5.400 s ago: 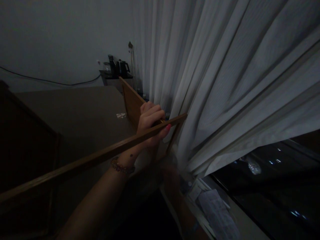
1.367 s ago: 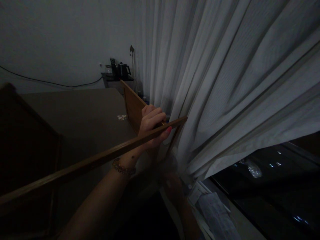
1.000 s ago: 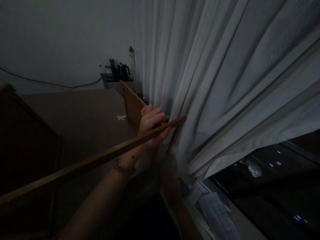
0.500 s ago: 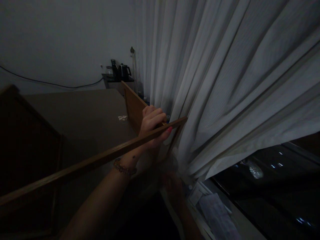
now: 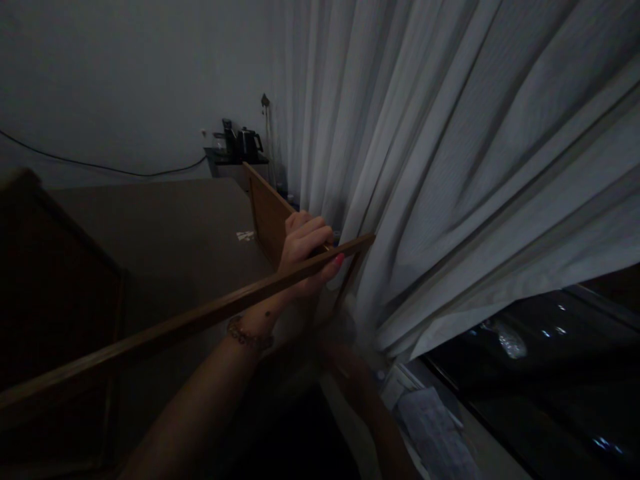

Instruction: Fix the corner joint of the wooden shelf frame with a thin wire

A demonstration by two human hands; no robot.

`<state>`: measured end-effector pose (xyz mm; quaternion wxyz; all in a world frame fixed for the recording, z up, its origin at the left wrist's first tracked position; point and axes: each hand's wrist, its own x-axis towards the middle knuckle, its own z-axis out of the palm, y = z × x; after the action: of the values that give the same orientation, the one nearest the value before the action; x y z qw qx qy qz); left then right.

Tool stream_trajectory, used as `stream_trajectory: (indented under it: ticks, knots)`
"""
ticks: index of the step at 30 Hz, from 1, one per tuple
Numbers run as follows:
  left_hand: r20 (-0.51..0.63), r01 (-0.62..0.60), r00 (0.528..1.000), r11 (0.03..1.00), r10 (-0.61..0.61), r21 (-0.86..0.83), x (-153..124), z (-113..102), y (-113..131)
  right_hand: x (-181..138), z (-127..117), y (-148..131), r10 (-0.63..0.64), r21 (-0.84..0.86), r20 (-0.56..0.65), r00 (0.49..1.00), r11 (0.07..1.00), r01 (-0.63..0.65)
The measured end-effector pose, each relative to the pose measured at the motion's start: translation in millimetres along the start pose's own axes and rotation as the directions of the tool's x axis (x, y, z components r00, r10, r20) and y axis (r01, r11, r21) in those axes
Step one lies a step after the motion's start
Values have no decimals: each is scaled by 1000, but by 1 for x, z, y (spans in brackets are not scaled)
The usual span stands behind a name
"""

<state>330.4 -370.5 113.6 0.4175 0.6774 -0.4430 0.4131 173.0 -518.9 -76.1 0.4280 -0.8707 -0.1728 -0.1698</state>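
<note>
Beside the white pleated fabric curtain (image 5: pixel 425 133), clamped with the left hand (image 5: pixel 303 241) on the brown straight-railed wooden frame (image 5: pixel 200 317), as moments ago. Slightly shifted with the blurred right hand (image 5: pixel 346 368), apart and lower; cannot tell whether gripping. Judged as steadying above, movement below.
</note>
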Motion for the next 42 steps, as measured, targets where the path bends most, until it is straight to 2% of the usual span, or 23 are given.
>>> stream_trajectory:
  ticks: [4,8,12,18,22,26,31,35,38,42]
  knots:
    - [0,15,1000,1000,-15,12,0,0,0,3,-5,0,-10,-108,87,996,994,20]
    - [10,2,1000,1000,-2,-3,-1,1,-2,5,-7,-1,-69,-190,94,993,978,86]
    - [8,10,1000,1000,-10,-5,-1,0,-3,7,-7,-2,-128,-167,68,989,976,138]
    - [16,13,1000,1000,-13,3,0,0,-2,10,-4,7,-68,-143,12,998,987,69]
    - [3,-10,1000,1000,10,0,-1,0,-3,11,-4,12,-79,-110,-5,997,991,78]
    - [7,26,1000,1000,-26,5,0,0,0,12,0,8,-73,-89,-22,997,993,71]
    - [0,18,1000,1000,-18,-4,1,0,1,16,10,-3,38,-44,-138,990,998,-45]
    - [-11,4,1000,1000,-4,-2,0,0,-1,18,17,-9,241,105,-294,925,970,-220]
    - [-7,4,1000,1000,-4,-8,-1,0,-1,17,22,-13,376,285,-293,879,912,-295]
    - [-17,5,1000,1000,-5,-10,0,1,0,15,30,-18,322,264,-241,916,929,-257]
